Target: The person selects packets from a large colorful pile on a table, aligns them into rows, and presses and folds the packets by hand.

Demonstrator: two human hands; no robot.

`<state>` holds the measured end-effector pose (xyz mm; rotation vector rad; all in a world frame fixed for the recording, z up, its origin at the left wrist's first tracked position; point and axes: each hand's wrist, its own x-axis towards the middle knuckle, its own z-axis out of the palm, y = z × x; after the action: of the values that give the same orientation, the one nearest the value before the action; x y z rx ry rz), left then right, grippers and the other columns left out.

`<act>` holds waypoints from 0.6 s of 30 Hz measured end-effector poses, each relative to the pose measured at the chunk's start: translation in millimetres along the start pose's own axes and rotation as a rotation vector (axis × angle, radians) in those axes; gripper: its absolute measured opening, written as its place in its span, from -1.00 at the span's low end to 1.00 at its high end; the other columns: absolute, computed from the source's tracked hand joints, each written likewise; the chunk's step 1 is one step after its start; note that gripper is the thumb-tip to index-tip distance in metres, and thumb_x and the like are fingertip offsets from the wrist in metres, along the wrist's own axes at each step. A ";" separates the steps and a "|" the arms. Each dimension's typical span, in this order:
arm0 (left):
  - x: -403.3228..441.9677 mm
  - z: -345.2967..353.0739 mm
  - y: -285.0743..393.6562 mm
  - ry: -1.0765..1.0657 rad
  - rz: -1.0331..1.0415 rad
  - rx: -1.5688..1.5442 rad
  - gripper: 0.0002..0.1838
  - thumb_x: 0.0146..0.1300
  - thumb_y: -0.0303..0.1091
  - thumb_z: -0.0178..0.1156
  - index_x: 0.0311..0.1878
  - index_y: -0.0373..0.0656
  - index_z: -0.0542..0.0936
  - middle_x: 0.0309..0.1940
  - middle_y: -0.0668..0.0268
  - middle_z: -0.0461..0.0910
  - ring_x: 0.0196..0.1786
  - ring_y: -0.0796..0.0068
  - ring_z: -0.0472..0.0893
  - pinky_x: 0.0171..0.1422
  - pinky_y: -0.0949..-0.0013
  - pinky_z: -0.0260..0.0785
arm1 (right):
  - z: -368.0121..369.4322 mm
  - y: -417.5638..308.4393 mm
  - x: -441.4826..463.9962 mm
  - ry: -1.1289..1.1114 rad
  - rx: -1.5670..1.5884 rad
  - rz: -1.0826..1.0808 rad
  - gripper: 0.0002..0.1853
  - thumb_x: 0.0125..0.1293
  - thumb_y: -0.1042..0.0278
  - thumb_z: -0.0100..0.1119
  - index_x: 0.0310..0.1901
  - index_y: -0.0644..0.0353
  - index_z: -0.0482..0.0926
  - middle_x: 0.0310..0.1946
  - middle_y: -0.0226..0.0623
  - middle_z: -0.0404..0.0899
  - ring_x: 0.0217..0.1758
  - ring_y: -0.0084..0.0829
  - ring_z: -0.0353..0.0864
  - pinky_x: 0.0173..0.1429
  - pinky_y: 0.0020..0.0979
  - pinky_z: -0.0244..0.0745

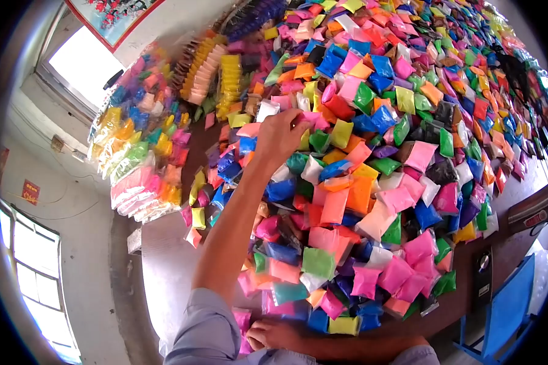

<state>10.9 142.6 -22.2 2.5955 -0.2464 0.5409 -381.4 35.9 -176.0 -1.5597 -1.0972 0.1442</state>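
My left hand (280, 135) stretches over a large heap of small, soft-looking, coloured packets in clear film. Its thumb and fingers are bent together at the edge of a pink packet (312, 120), and a white packet (267, 110) lies just beyond the knuckles. Down at the near edge of the heap, my right hand (271, 336) is closed, its forearm lying across the front. Beside its curled fingers are several pink packets (242, 319); whatever is inside that hand is hidden. A yellow packet (344, 325) lies to its right.
Clear bags of packets (143, 176) are piled at the left. Behind them stand rows of yellow packets (228, 82). The table (167, 258) shows at the left. A blue chair (508, 307) stands at the right, near a steel flask (530, 210).
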 end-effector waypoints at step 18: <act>-86.7 -38.9 76.7 -0.029 0.186 -0.226 -0.72 0.28 -0.41 0.47 0.02 -0.28 0.71 -0.24 0.20 0.72 -0.19 0.40 0.74 -0.12 0.37 0.57 | -36.6 -25.8 14.2 -0.013 0.112 0.063 -0.91 0.26 0.36 0.32 -0.31 0.13 0.61 -0.37 -0.24 0.56 -0.28 -0.17 0.62 -0.25 -0.17 0.55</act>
<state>-100.8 101.3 4.9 2.3755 -0.5318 0.5086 -365.0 17.1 -136.2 -1.4952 -1.0330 0.2547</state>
